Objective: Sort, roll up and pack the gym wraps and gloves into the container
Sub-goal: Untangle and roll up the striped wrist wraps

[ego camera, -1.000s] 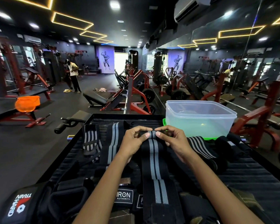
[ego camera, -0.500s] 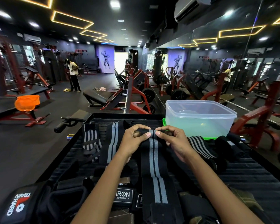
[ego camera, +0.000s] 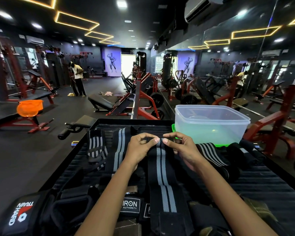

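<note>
The clear container point(ego camera: 211, 124) is standing empty just beyond my fingers, so the packing is not started. Other wraps point(ego camera: 211, 154) and gloves point(ego camera: 24, 213) are lying loose around. I am pinching the far end of a black wrap point(ego camera: 161, 169) with grey stripes, left hand point(ego camera: 140, 149) and right hand point(ego camera: 184, 149) curled on it; it is lying flat toward me, barely rolled.

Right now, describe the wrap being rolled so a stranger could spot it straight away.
Start at the clear plastic container at the far right of the black mat. Just left of it, the left hand and right hand pinch the far end of a long black wrap. Unlike its neighbours, it runs straight toward the camera with two grey centre stripes.
</note>
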`<state>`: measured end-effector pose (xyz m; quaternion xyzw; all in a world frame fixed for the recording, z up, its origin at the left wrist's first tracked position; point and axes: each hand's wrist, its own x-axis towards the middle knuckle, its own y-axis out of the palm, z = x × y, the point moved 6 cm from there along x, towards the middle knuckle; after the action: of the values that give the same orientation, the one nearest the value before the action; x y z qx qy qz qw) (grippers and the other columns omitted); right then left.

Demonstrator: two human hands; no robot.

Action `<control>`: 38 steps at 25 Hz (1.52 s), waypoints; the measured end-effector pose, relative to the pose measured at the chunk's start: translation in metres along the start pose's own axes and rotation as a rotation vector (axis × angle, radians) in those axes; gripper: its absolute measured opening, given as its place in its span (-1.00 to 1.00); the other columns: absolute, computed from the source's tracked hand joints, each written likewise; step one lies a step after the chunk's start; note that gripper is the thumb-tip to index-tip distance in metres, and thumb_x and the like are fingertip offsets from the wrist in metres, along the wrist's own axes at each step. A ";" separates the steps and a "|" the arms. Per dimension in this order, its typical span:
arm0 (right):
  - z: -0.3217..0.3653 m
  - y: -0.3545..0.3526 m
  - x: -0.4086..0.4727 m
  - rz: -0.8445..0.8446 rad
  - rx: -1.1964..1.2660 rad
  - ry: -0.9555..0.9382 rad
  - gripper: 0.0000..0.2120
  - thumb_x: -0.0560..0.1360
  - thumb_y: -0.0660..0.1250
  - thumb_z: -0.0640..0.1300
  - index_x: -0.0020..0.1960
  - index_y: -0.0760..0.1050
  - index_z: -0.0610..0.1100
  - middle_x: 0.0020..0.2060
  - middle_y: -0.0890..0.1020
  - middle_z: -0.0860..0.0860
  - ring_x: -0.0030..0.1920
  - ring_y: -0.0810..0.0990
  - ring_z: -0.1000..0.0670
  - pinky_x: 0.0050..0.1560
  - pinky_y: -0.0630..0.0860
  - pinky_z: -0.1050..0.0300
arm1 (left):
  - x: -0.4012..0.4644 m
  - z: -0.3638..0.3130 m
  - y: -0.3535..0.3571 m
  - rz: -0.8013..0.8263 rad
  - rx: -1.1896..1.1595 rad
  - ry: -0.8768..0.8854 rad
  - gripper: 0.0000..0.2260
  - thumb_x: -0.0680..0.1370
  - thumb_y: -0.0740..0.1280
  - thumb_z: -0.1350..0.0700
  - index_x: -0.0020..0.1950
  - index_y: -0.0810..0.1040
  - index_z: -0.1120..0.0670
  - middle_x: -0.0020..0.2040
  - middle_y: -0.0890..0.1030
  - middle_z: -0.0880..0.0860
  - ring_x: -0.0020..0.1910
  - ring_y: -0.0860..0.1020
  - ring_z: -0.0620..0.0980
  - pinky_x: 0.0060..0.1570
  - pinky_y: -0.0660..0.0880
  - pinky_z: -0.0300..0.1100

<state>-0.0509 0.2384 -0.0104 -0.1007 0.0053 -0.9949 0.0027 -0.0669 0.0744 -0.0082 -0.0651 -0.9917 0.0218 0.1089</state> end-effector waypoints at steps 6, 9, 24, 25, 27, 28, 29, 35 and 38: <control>-0.002 -0.005 0.002 -0.055 0.000 -0.003 -0.65 0.23 0.56 -0.09 -0.03 0.65 -0.19 -0.15 0.58 -0.23 -0.17 0.51 -0.11 -0.18 0.41 0.05 | -0.004 0.003 0.006 0.045 0.008 -0.069 -0.83 0.51 0.42 0.01 0.03 0.64 0.06 -0.14 0.71 -0.01 -0.15 0.65 -0.16 -0.33 0.50 -0.27; 0.000 -0.005 0.001 -0.049 0.023 0.001 -0.72 0.33 0.53 -0.28 0.02 0.61 -0.25 -0.19 0.61 -0.12 -0.33 0.54 0.10 -0.32 0.43 0.26 | -0.005 0.006 0.008 0.076 -0.018 -0.149 -0.79 0.53 0.40 -0.03 0.02 0.66 0.08 -0.10 0.72 0.04 -0.14 0.69 -0.08 -0.36 0.53 -0.24; 0.000 -0.004 0.000 -0.077 0.017 0.018 -0.87 0.40 0.49 -0.28 -0.07 0.60 -0.24 -0.29 0.64 -0.06 -0.39 0.56 0.14 -0.43 0.42 0.36 | -0.006 0.006 0.011 0.128 -0.075 -0.163 -0.78 0.54 0.38 -0.02 0.05 0.61 0.11 -0.05 0.71 0.10 -0.04 0.68 0.02 -0.17 0.59 -0.13; 0.000 -0.005 0.001 -0.074 0.009 0.013 -0.84 0.40 0.49 -0.29 -0.04 0.59 -0.25 -0.28 0.64 -0.05 -0.38 0.56 0.15 -0.45 0.40 0.37 | -0.004 0.008 0.011 0.125 -0.074 -0.185 -0.74 0.55 0.35 -0.04 0.05 0.61 0.13 -0.04 0.71 0.11 -0.04 0.68 0.02 -0.17 0.60 -0.12; -0.002 -0.005 0.001 -0.069 -0.004 0.002 -0.78 0.38 0.50 -0.32 0.00 0.58 -0.28 -0.22 0.65 -0.08 -0.29 0.59 0.09 -0.41 0.44 0.37 | -0.002 0.011 0.010 0.115 0.008 -0.192 -0.75 0.59 0.31 -0.02 0.07 0.59 0.15 0.00 0.69 0.15 0.00 0.67 0.05 -0.09 0.63 -0.04; -0.003 -0.004 0.002 -0.065 -0.009 -0.007 -0.76 0.37 0.50 -0.34 0.02 0.57 -0.30 -0.20 0.65 -0.09 -0.25 0.60 0.07 -0.37 0.46 0.36 | 0.000 0.012 0.008 0.102 0.068 -0.172 -0.79 0.59 0.31 0.00 0.07 0.59 0.13 0.02 0.69 0.15 0.03 0.66 0.06 -0.03 0.63 0.05; -0.004 -0.003 0.002 -0.063 -0.010 -0.009 -0.74 0.37 0.50 -0.34 0.03 0.57 -0.30 -0.19 0.65 -0.09 -0.24 0.60 0.06 -0.35 0.47 0.35 | 0.001 0.012 0.006 0.088 0.109 -0.146 -0.83 0.59 0.31 0.03 0.07 0.58 0.10 0.01 0.69 0.13 0.04 0.65 0.06 0.01 0.61 0.10; -0.013 -0.003 0.007 -0.103 0.052 0.049 -0.84 0.52 0.38 -0.17 -0.01 0.58 -0.27 -0.50 0.51 0.12 -0.54 0.42 0.24 -0.42 0.34 0.37 | 0.003 0.010 0.006 0.011 0.143 -0.100 -0.95 0.61 0.28 0.14 0.05 0.49 0.03 0.11 0.63 0.02 0.11 0.59 -0.02 0.07 0.51 -0.12; -0.008 -0.001 0.007 -0.123 -0.098 -0.059 -0.86 0.56 0.32 -0.17 -0.07 0.62 -0.21 -0.46 0.57 0.21 -0.36 0.49 0.29 -0.25 0.43 0.37 | 0.004 0.011 0.010 -0.069 0.204 -0.060 -0.88 0.61 0.27 0.13 0.14 0.46 0.06 0.18 0.59 0.07 0.19 0.55 0.02 0.22 0.46 -0.08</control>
<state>-0.0596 0.2396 -0.0173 -0.1303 0.0475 -0.9883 -0.0634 -0.0718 0.0843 -0.0191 -0.0189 -0.9888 0.1207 0.0858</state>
